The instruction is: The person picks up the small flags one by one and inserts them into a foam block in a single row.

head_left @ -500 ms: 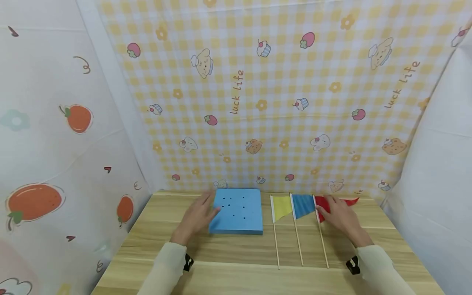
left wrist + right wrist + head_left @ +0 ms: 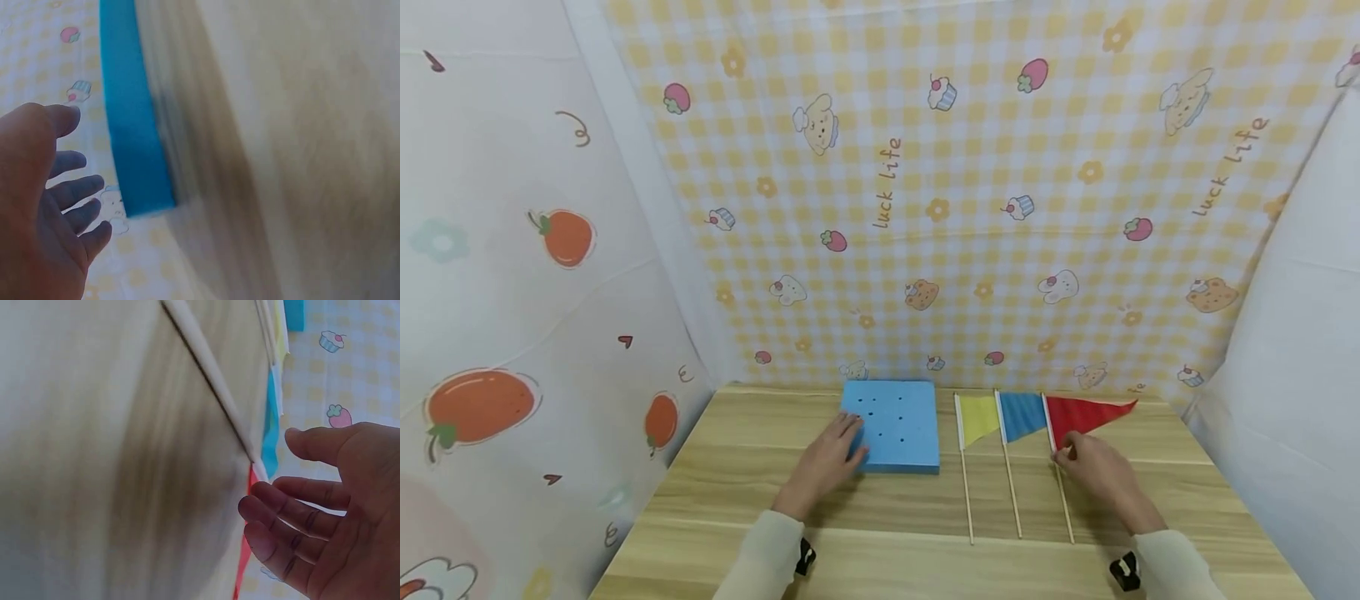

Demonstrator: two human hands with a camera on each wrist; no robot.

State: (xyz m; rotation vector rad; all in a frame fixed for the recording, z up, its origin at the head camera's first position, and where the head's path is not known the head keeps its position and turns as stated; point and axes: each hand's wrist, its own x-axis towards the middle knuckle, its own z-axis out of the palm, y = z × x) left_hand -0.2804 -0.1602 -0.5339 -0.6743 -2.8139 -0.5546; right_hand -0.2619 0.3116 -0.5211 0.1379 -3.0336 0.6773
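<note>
A blue block (image 2: pixel 898 429) with several small holes in its top lies near the back of the table. My left hand (image 2: pixel 823 462) is at its left front edge, fingers spread and slightly bent; contact cannot be told. In the left wrist view, the block's side (image 2: pixel 134 119) is beside the loose fingers. My right hand (image 2: pixel 1101 471) is at the lower corner of the red flag (image 2: pixel 1078 417), by its wooden stick (image 2: pixel 1064 504). The right wrist view shows thumb and fingers (image 2: pixel 294 544) apart near the stick, holding nothing visible. A blue flag (image 2: pixel 1021 415) and yellow flag (image 2: pixel 977 417) lie alongside.
The wooden table (image 2: pixel 887 562) runs back to a checked cloth (image 2: pixel 925 250). White cloths hang at the left (image 2: pixel 580 333) and right (image 2: pixel 1285 375). Both wrists carry black straps.
My right hand has moved nearer, from on top of the red flag to the bottom of its cloth. My left hand has shifted right and nearer along the block's edge.
</note>
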